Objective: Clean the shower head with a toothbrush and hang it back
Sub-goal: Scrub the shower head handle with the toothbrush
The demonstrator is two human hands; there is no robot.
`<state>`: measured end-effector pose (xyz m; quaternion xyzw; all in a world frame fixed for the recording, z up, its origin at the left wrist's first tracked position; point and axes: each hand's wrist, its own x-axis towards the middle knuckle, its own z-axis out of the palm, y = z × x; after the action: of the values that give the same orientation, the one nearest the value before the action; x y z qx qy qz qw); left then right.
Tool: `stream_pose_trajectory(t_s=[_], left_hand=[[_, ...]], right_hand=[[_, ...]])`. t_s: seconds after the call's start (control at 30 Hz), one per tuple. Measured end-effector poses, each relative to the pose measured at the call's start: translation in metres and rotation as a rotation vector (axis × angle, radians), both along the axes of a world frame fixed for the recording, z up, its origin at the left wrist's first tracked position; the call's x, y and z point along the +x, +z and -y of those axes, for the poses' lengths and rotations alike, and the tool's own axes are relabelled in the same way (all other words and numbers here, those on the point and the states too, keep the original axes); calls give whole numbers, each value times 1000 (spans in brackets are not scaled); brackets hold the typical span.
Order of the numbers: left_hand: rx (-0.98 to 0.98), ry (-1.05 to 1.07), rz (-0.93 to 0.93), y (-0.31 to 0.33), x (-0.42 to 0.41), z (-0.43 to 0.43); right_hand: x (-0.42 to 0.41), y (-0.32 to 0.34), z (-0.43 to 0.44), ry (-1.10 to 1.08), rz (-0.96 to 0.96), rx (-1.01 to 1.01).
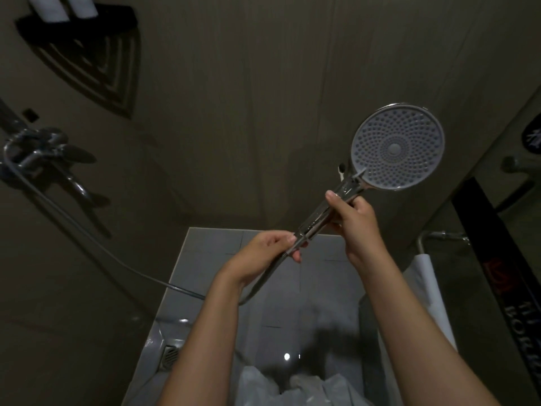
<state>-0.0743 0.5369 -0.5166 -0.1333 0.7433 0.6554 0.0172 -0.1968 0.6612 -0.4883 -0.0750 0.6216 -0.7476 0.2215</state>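
Head view: both hands, left hand (pixel 270 247) and right hand (pixel 352 219), are gripping the shower head (pixel 396 146) handle; the hanging hose (pixel 87 232) risks tugging it loose.

This is a dim home bathroom's shower stall. At ten o'clock a black corner shelf (pixel 87 57) holding bottles hangs on the wall above a chrome mixer tap (pixel 41 153), whose hose (pixel 96 244) runs to the round shower head (pixel 398 146) at two o'clock. At six o'clock lies a grey tiled floor (pixel 292 288) with a drain grate (pixel 170 354).
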Motion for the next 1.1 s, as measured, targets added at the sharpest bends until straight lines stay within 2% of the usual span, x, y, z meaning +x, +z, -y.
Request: stream_pose_trajectory(t_s=[0.17, 0.43, 0.5, 0.57, 0.7, 0.8, 0.9, 1.0, 1.1], left_hand=[[-50, 188, -84, -1, -4, -9], [-572, 411, -153, -5, -12, -20], [-617, 411, -142, -4, -12, -21], [-468, 360, -75, 0, -13, -16], [48, 98, 23, 8, -6, -1], [204, -37, 27, 11, 4, 0], [214, -99, 27, 14, 3, -4], [35, -116, 39, 18, -1, -8], [-66, -23, -24, 14, -6, -15]], right_hand=[[2, -2, 4, -99, -19, 18], [1, -8, 11, -249, 17, 89], [1, -7, 10, -237, 3, 110], [0, -4, 6, -163, -19, 114], [-4, 6, -2, 16, 2, 29], [-7, 11, -7, 100, 5, 2], [-8, 15, -7, 141, -10, -24], [-7, 16, -6, 136, -41, -8], [-7, 16, -5, 58, -47, -2]])
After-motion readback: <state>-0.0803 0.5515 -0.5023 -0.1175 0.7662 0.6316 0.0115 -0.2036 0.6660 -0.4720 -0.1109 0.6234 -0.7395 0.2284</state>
